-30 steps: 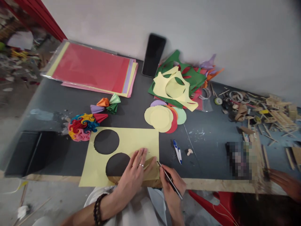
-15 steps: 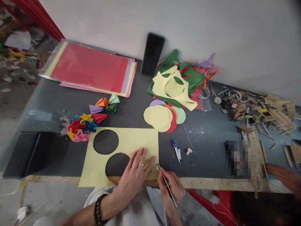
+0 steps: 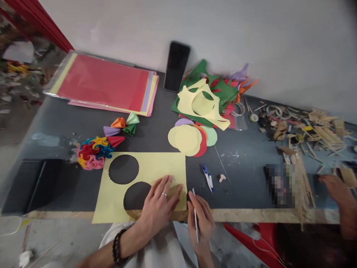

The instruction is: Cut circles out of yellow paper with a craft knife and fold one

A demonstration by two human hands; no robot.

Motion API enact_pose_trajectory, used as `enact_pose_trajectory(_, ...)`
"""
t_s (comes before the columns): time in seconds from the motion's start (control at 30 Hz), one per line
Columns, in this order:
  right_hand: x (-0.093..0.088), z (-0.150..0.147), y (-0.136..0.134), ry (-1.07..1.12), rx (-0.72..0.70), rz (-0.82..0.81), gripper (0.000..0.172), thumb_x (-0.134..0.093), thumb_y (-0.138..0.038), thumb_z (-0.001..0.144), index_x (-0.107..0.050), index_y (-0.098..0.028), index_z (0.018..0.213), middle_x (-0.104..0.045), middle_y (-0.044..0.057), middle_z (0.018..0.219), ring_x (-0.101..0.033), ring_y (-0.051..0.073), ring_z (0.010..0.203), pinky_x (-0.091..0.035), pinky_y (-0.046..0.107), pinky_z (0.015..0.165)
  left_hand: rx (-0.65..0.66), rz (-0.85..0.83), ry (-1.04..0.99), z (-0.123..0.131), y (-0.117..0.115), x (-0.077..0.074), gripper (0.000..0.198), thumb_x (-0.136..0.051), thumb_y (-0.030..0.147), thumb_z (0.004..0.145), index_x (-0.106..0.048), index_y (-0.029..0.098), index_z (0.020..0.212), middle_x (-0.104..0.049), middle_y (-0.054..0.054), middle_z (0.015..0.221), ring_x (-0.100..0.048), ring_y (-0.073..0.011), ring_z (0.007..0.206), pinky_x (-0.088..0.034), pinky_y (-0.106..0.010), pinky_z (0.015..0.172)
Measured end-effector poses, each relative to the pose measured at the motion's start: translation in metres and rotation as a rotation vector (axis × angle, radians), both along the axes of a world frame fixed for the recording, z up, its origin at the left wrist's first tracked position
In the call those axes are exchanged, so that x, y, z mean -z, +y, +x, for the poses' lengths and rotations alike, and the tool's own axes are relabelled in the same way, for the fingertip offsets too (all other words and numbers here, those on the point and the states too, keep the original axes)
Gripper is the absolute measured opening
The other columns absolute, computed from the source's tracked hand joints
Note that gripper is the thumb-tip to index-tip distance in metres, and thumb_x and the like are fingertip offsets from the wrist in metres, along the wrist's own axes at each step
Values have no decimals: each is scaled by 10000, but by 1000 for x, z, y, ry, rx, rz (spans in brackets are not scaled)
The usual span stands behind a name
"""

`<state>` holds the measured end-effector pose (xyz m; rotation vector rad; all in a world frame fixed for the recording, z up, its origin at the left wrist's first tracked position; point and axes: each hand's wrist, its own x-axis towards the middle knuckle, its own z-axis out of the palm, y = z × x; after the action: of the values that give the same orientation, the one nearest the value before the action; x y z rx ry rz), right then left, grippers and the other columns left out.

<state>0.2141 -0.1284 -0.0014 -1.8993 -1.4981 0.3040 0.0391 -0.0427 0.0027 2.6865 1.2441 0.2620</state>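
My left hand [image 3: 159, 201] lies flat with fingers spread on a pale yellow paper sheet [image 3: 158, 165], pressing it to the table. Two round holes are cut in the sheet's left part, and its lower edge hangs past the table edge. In my right hand [image 3: 205, 217] is a slim silver craft knife [image 3: 196, 221], held like a pen just beyond the sheet's right edge. Its tip points up and away from me and looks clear of the paper. A pile of coloured paper discs [image 3: 186, 140] lies beyond the sheet. A blue and white compass [image 3: 207, 178] rests to the right.
Packed coloured paper [image 3: 103, 82], a leaning phone [image 3: 177, 67] and cut paper scraps [image 3: 199, 104] line the wall. Folded cones [image 3: 118, 123] and a curled-paper ball [image 3: 95, 152] sit left. Wooden sticks [image 3: 325, 136] and another person's hand [image 3: 333, 186] are right.
My right hand has drawn the craft knife off the sheet's right edge and turned it more upright. My left hand stays on the paper. The other person's hand has moved up and right.
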Motion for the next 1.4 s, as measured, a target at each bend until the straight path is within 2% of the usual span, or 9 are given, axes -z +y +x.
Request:
enact_pose_trajectory(0.1, 2, 1, 5, -196, -62, -24, 530, -543, -188, 989, -618, -431, 1454, -818, 12, 1223, -783, 298, 1121, -679, 497, 900, -7, -6, -19, -2, 2, 1, 672, -607, 316, 981, -405, 317, 1622, -589, -87, 1597, -537, -244, 1492, -480, -409, 1215)
enact_pose_trajectory(0.2, 2, 2, 7, -241, -124, -49, 524, -476, -183, 1010, -612, -434, 1449, -822, -7, 1220, -775, 296, 1152, -648, 502, 885, -20, 5, -47, -3, 5, 2, 609, -529, 209, 1008, -429, 225, 1608, -623, -75, 1566, -572, -210, 1460, -496, -382, 1212)
enact_pose_trajectory(0.57, 13, 21, 5, -178, -190, -114, 559, -544, -242, 972, -584, -569, 1424, -821, -44, 1223, -792, 313, 1116, -660, 515, 760, -34, 10, -70, -3, 8, 2, 508, -541, 217, 1027, -518, 166, 1532, -648, -78, 1538, -617, -212, 1412, -548, -381, 1169)
enact_pose_trajectory(0.7, 14, 17, 6, -128, -114, -88, 514, -588, -273, 967, -615, -591, 1369, -837, -40, 1173, -805, 312, 1063, -663, 531, 784, -47, 19, -80, -2, 8, 2, 492, -540, 211, 1028, -535, 157, 1517, -663, -75, 1521, -637, -219, 1389, -567, -383, 1147)
enact_pose_trajectory(0.9, 3, 8, 12, -120, -58, -80, 529, -671, -372, 931, -592, -512, 1435, -814, 8, 1251, -778, 363, 1132, -654, 570, 824, -39, 31, -112, -5, 7, 7, 505, -564, 204, 1019, -535, 174, 1522, -661, -60, 1525, -621, -218, 1408, -557, -389, 1167)
enact_pose_trajectory(1.1, -3, 14, 12, -103, -84, -126, 549, -714, -329, 897, -619, -493, 1412, -801, 15, 1284, -771, 363, 1154, -664, 572, 844, -33, 22, -160, -7, 14, 7, 521, -592, 217, 1013, -527, 198, 1530, -708, -45, 1465, -657, -207, 1362, -590, -375, 1120)
enact_pose_trajectory(1.2, -9, 7, 13, -77, -27, -87, 514, -672, -286, 923, -620, -430, 1414, -784, 26, 1322, -759, 341, 1171, -679, 590, 872, -40, 17, -188, -5, 16, 4, 557, -603, 209, 1003, -505, 220, 1551, -715, -52, 1453, -672, -224, 1343, -601, -400, 1101)
enact_pose_trajectory(1.33, -18, -4, 18, -65, -4, 76, 369, -691, -197, 918, -694, -351, 1253, -830, 39, 1175, -785, 277, 1034, -694, 483, 828, -50, -11, -251, -8, 16, 2, 648, -597, 182, 994, -410, 234, 1613, -737, -53, 1416, -669, -203, 1344, -591, -370, 1114)
enact_pose_trajectory(1.4, -20, -8, 24, -26, -16, 86, 267, -721, -233, 910, -699, -308, 1165, -833, 42, 1060, -789, 257, 948, -692, 434, 781, -54, -32, -270, -10, 16, 1, 687, -602, 215, 994, -360, 215, 1638, -737, -69, 1413, -665, -206, 1349, -591, -367, 1116)
